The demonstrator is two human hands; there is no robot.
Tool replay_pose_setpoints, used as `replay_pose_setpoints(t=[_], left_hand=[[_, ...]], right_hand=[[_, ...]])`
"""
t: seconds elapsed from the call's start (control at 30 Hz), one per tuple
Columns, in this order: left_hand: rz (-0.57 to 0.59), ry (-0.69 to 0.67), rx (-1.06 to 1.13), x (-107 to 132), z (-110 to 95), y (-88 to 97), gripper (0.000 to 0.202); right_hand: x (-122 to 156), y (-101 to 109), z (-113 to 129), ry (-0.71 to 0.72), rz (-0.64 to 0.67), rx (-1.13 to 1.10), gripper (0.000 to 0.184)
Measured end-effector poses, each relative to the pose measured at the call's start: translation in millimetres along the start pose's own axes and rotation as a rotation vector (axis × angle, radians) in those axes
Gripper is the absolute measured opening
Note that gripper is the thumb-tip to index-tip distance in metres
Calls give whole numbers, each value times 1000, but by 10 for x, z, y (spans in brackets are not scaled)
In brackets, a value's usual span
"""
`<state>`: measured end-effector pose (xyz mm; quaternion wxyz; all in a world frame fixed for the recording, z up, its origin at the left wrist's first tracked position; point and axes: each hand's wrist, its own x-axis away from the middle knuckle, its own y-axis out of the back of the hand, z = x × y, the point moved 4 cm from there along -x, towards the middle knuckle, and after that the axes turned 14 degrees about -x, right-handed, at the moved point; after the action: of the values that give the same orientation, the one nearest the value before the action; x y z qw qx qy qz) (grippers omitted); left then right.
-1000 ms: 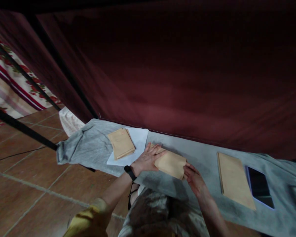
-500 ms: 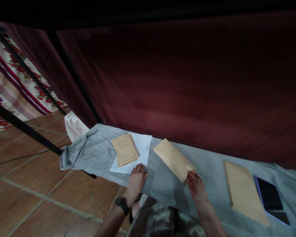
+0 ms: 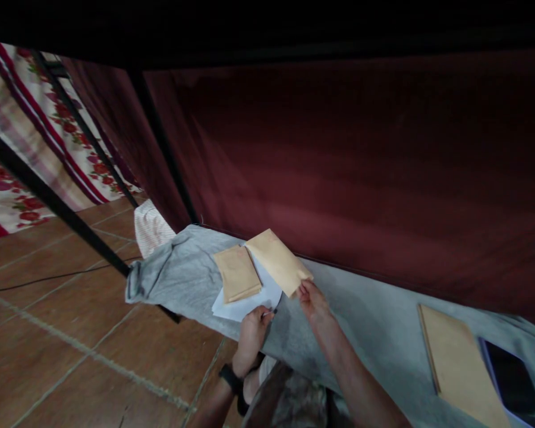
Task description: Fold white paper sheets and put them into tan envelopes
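My right hand (image 3: 311, 297) pinches the near right corner of a brown paper envelope (image 3: 279, 261). This envelope is tilted and covers the right part of some white paper (image 3: 232, 310). To its left, a small stack of brown envelopes (image 3: 237, 274) lies on the same paper. My left hand (image 3: 253, 330), with a dark band on the wrist, is curled at the paper's near edge. Its thumb and fingers close on a thin pen-like stick (image 3: 270, 312) with a dark end, mostly hidden by the hand.
A grey cloth (image 3: 365, 321) covers the narrow surface. At the right lie another brown envelope stack (image 3: 461, 362) and a phone (image 3: 512, 377). A dark red curtain (image 3: 339, 178) hangs behind. Black metal bars (image 3: 71, 211) and a tiled floor (image 3: 49, 356) are at the left.
My right hand has carried its envelope leftward, from the grey cloth to over the white paper. My left hand has gone from lying flat on the paper to curled. The view has shifted slightly.
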<state>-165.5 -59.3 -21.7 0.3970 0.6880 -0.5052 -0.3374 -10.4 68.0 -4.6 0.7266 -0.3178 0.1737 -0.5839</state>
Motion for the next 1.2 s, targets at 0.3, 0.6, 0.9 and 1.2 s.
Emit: replay_pose_setpoints(t=[0.3, 0.6, 0.9, 1.2], left_hand=[[3, -192, -174, 94, 4, -13, 31], [-138, -454, -357, 381, -641, -161, 26], [-16, -706, -279, 776, -1628, -686, 22], [-201, -736, -275, 796, -1578, -909, 47]], right_hand=[[-154, -1010, -788, -225, 39, -161, 23], [147, -129, -261, -91, -114, 77, 29], [870, 1148, 577, 63, -287, 555, 33], [1263, 2071, 1023, 253, -512, 825, 33]])
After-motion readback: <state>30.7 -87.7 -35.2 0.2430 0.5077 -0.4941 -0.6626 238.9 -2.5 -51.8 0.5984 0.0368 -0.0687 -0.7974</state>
